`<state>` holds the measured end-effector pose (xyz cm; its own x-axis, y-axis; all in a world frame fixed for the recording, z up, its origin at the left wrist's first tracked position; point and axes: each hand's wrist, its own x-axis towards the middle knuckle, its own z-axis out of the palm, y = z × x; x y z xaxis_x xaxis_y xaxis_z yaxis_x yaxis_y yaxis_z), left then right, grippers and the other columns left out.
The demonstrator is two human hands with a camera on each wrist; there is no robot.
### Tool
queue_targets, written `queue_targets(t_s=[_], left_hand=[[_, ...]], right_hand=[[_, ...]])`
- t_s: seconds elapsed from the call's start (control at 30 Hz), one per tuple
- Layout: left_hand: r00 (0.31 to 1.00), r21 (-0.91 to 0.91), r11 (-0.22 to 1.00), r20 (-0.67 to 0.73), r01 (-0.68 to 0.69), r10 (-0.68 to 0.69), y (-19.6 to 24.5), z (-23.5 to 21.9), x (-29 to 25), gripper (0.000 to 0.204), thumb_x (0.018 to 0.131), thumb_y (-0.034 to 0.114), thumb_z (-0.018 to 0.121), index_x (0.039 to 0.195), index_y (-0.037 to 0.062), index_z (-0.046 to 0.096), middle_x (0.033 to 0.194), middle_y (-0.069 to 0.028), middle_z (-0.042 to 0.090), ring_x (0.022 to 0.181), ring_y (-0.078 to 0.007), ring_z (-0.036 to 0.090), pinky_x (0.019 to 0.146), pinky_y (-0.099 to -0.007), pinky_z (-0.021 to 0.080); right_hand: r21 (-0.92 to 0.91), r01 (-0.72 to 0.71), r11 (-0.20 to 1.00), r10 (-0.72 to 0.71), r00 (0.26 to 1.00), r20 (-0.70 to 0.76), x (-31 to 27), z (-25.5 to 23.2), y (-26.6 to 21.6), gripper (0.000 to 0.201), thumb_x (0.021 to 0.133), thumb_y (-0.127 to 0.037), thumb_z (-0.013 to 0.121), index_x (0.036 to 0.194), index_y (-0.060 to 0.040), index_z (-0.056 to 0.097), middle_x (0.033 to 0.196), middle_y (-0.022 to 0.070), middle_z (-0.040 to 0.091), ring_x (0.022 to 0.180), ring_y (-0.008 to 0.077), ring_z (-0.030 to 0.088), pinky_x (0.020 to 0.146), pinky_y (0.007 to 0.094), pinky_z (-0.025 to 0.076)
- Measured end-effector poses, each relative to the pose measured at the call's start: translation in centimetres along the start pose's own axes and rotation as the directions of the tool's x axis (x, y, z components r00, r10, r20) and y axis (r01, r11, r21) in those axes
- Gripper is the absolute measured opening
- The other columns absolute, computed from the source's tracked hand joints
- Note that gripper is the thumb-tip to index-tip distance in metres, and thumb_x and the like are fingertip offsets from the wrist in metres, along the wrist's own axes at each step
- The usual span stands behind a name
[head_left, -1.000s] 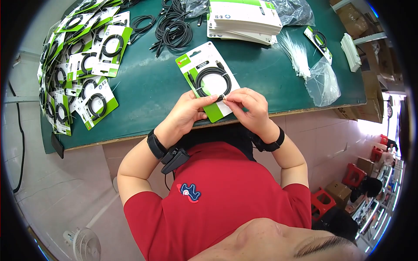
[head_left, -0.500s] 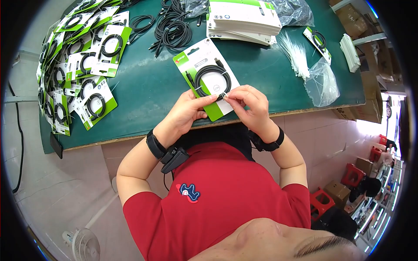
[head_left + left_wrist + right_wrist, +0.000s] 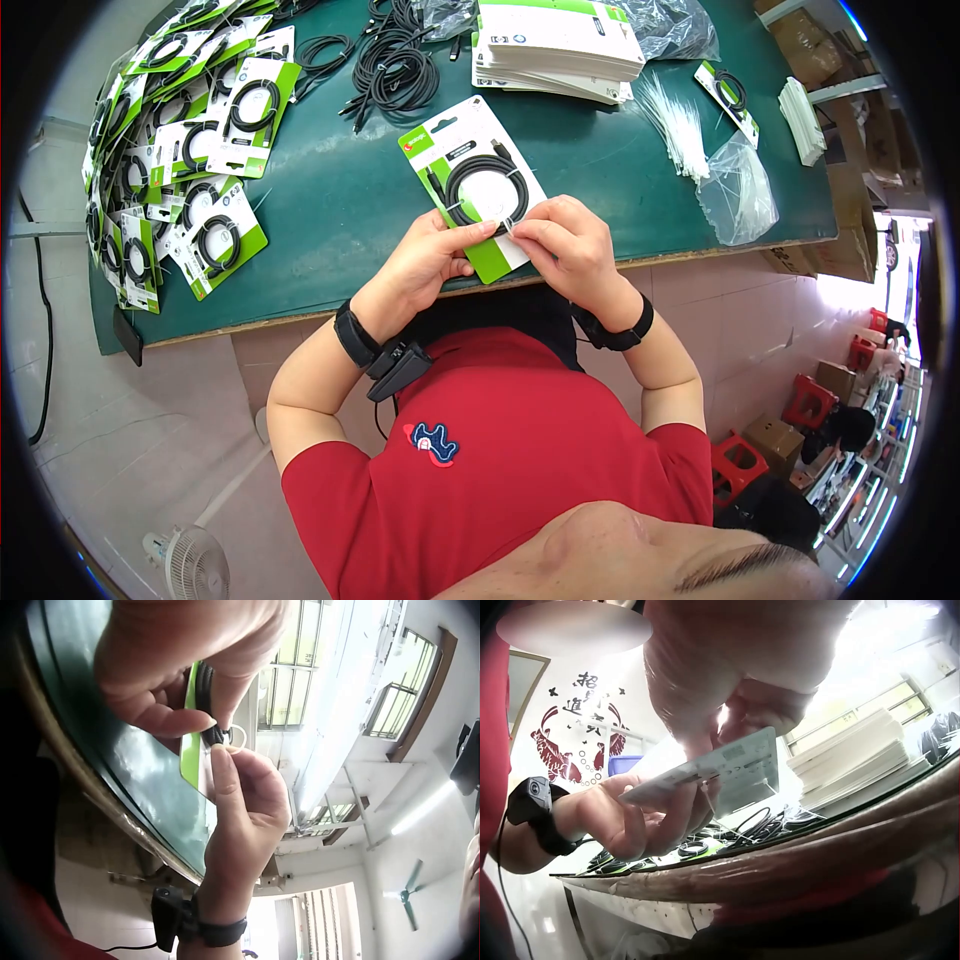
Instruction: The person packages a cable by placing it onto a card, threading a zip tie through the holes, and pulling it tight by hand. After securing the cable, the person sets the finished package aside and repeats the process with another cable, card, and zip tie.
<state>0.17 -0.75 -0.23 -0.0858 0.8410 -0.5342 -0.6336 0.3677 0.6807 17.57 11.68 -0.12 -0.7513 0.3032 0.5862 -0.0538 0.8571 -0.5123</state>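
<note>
A white-and-green packaging card [image 3: 490,264] is held over the table's front edge, a coiled black cable [image 3: 453,188] lying on its face. My left hand [image 3: 428,258] grips the card's lower left edge, thumb on the front by the coil and fingers behind, as the right wrist view shows. With thumb and fingertips, my right hand [image 3: 570,250] pinches a thin white cable tie [image 3: 509,226] at the coil's lower side. In the left wrist view the tie forms a small loop [image 3: 239,736] beside the cable. White tie tails [image 3: 766,783] stick out behind the card.
Many carded cables [image 3: 215,240] are heaped at the table's left. Loose black cables [image 3: 395,75] lie at the back, beside a stack of cards [image 3: 560,50]. To the right are white cable ties [image 3: 675,125], a clear plastic bag [image 3: 740,190] and another carded cable [image 3: 732,92].
The card tilted up a little, then came back down. My right hand's fingers have shifted and bunched closer at the tie. My left hand keeps its grip.
</note>
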Motion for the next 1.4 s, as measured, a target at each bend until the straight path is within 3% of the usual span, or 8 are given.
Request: queue_targets(t_s=[0.1,0.23,0.33,0.47,0.63,0.73,1.33,1.4], left_hand=[[1.000,-0.003,1.000,0.003,-0.007,0.007,-0.2,-0.2,0.1,0.028,0.089,0.021,0.074,0.112,0.0084,0.065,0.097,0.0011,0.070,0.076,-0.0036,0.063,0.057,-0.0159,0.048],[0.999,-0.016,0.999,0.004,-0.049,0.049,0.5,-0.3,-0.4,0.028,0.089,0.019,0.074,0.113,0.0077,0.064,0.097,0.0007,0.070,0.075,-0.0035,0.063,0.056,-0.0161,0.047],[0.996,-0.016,0.996,0.023,-0.089,0.089,1.1,0.0,-1.2,0.028,0.089,0.018,0.074,0.112,0.0072,0.063,0.096,0.0003,0.069,0.073,-0.0035,0.061,0.055,-0.0166,0.046],[0.990,-0.028,0.993,0.080,-0.115,0.117,1.4,0.6,-1.4,0.027,0.089,0.016,0.074,0.112,0.0066,0.063,0.095,-0.0001,0.068,0.070,-0.0036,0.059,0.054,-0.0175,0.045],[0.988,-0.065,0.995,0.125,-0.080,0.088,1.1,0.6,-1.4,0.025,0.090,0.015,0.073,0.111,0.0061,0.062,0.094,-0.0002,0.067,0.068,-0.0041,0.057,0.053,-0.0186,0.043],[0.991,-0.103,0.994,0.118,-0.048,0.060,0.5,0.5,-1.4,0.025,0.090,0.014,0.072,0.112,0.0059,0.062,0.095,-0.0004,0.067,0.068,-0.0044,0.057,0.053,-0.0190,0.042],[0.952,-0.291,0.955,0.303,0.053,0.039,1.1,0.4,-1.9,0.033,0.095,0.013,0.064,0.124,0.0039,0.054,0.106,-0.0052,0.066,0.078,-0.0085,0.062,0.055,-0.0217,0.044],[0.971,-0.294,0.956,0.225,-0.006,0.076,2.0,2.4,-4.3,0.034,0.095,0.013,0.063,0.125,0.0037,0.054,0.107,-0.0058,0.066,0.078,-0.0091,0.062,0.054,-0.0220,0.044]], right_hand=[[-0.047,-0.007,0.999,0.010,0.998,0.061,0.0,-0.4,-0.3,0.013,0.080,0.002,0.074,0.090,-0.0033,0.068,0.089,0.0078,0.066,0.078,0.0182,0.064,0.064,0.0309,0.050],[0.271,-0.255,0.928,0.279,0.959,-0.054,0.2,-1.4,-0.5,0.018,0.079,0.002,0.073,0.096,-0.0018,0.068,0.096,0.0088,0.065,0.084,0.0160,0.063,0.070,0.0280,0.050],[0.470,-0.492,0.733,0.555,0.832,0.004,-0.6,-1.3,1.8,0.022,0.079,0.002,0.072,0.101,-0.0005,0.068,0.102,0.0106,0.064,0.088,0.0170,0.063,0.076,0.0276,0.050],[0.469,-0.310,0.827,0.317,0.946,0.066,-1.1,0.0,0.8,0.027,0.078,-0.001,0.074,0.104,0.0000,0.068,0.095,0.0127,0.064,0.084,0.0238,0.065,0.076,0.0299,0.052],[0.395,-0.228,0.890,0.242,0.970,0.016,-1.0,-0.1,0.8,0.026,0.074,0.002,0.072,0.099,0.0006,0.067,0.093,0.0134,0.064,0.084,0.0283,0.064,0.074,0.0344,0.053],[0.100,-0.066,0.993,0.064,0.998,0.022,-1.5,-0.4,1.2,0.031,0.071,0.004,0.070,0.101,0.0012,0.066,0.095,0.0145,0.066,0.082,0.0317,0.064,0.071,0.0369,0.052],[0.032,0.020,0.999,-0.019,1.000,-0.020,-1.3,0.1,1.3,0.027,0.069,0.002,0.070,0.096,-0.0007,0.065,0.089,0.0123,0.063,0.078,0.0329,0.061,0.065,0.0395,0.051],[-0.042,0.043,0.998,-0.041,0.998,0.038,-1.9,0.2,2.0,0.021,0.071,0.001,0.071,0.091,-0.0014,0.064,0.091,0.0113,0.063,0.077,0.0321,0.060,0.066,0.0404,0.051]])
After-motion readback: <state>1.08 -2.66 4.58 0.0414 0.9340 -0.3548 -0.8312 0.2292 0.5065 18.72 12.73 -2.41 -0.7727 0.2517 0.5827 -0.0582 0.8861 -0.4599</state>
